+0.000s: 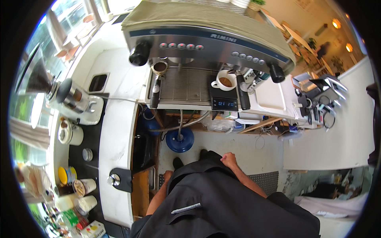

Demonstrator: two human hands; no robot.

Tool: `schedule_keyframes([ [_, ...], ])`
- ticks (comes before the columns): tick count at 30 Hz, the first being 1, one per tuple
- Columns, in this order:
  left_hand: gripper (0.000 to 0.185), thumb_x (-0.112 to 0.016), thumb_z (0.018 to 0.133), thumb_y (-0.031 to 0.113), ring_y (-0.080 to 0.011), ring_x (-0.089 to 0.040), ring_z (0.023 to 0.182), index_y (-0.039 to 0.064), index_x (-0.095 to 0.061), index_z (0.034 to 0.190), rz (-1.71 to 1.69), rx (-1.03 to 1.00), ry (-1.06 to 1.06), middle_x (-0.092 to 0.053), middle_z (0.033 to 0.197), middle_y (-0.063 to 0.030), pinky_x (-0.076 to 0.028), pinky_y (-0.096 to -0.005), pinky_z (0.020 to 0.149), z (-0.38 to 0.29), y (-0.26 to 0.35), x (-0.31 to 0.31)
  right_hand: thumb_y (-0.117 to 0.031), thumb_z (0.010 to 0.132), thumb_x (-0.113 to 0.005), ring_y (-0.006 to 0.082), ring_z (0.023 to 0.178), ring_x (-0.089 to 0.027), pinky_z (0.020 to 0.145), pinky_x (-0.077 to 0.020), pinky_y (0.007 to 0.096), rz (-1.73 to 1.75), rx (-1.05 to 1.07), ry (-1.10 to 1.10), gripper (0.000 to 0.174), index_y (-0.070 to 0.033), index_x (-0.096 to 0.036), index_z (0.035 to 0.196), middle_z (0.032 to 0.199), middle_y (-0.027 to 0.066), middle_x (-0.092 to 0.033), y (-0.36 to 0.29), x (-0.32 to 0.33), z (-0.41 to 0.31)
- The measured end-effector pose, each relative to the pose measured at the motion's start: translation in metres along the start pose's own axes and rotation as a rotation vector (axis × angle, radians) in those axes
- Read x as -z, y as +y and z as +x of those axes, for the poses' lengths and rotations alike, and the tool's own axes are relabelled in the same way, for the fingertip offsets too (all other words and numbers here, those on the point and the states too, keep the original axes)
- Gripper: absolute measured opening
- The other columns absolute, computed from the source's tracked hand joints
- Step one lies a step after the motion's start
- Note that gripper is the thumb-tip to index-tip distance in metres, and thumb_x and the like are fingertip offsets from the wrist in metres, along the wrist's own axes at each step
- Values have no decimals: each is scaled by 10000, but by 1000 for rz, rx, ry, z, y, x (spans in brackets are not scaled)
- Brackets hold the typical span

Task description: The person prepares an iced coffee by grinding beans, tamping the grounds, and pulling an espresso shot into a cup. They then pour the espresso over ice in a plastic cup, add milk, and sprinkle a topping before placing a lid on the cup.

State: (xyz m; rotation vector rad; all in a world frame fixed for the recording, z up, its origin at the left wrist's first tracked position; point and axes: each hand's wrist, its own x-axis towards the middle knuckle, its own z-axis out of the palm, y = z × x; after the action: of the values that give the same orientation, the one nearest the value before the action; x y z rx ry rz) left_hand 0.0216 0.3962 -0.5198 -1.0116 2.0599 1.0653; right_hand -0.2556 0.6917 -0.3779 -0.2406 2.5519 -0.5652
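Note:
My right hand (229, 160) hangs by the dark apron, fingers curled; whether it grips the cloth is unclear. My left hand (168, 175) is at my other side, partly hidden by the apron (202, 184). Before me stands an espresso machine (208, 44). A white cup (225, 81) with brown coffee sits on a black digital scale (224, 99) on the drip tray (187, 86), under the right group, where a portafilter (243, 92) is fitted. Another portafilter (155, 86) rests on the tray at the left, its basket facing up with dark coffee inside.
At left stand a coffee grinder (77, 101), a white lidded container (71, 134) and several cups and tubs. A tamper (113, 179) rests on a black mat at the counter's edge. A blue round-based object (180, 139) is on the floor. At right are a white tray (271, 96) and cables.

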Motion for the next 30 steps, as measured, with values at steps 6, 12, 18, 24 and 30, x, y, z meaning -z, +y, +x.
schedule_keyframes([
  [6, 360, -613, 864, 362, -344, -688, 987, 39, -738, 962, 44, -58, -128, -720, 1032, -177, -512, -440, 870, 36, -27, 8, -261, 760, -804, 380, 864, -694, 800, -560, 477, -190, -35, -167, 237, -46, -721, 813, 859, 180, -717, -25, 18, -14],
  [12, 302, -612, 870, 278, -334, -696, 940, 0, -722, 909, -128, -9, 166, -713, 972, -213, -522, -410, 808, 15, -12, 16, -232, 795, -742, 362, 865, -696, 805, -567, 399, -176, 107, -293, 191, -75, -759, 903, 918, 197, -722, 2, 26, 2],
  [18, 236, -605, 872, 226, -322, -671, 907, 10, -696, 848, -248, 70, 147, -697, 987, -213, -503, -415, 807, 0, 0, 12, -377, 908, -628, 263, 1281, -494, 1052, -393, 362, 717, -378, -389, 587, -44, -522, 1379, 1417, 199, -508, 19, -20, -11],
  [24, 219, -602, 872, 214, -320, -657, 935, 9, -679, 881, -229, 130, -47, -689, 1014, -206, -500, -423, 816, 3, -11, 12, -534, 936, -535, 249, 1383, -381, 1118, -317, 394, 905, -484, -493, 731, -31, -430, 1456, 1495, 165, -424, 8, -23, -20],
  [30, 213, -595, 879, 209, -310, -653, 951, 17, -674, 923, -258, 31, -131, -689, 1030, -198, -497, -418, 826, -6, -24, 21, -513, 955, -478, 387, 1148, -603, 985, -443, 429, 235, -501, -259, 633, 55, -649, 1177, 1173, 247, -660, -8, -17, -6],
])
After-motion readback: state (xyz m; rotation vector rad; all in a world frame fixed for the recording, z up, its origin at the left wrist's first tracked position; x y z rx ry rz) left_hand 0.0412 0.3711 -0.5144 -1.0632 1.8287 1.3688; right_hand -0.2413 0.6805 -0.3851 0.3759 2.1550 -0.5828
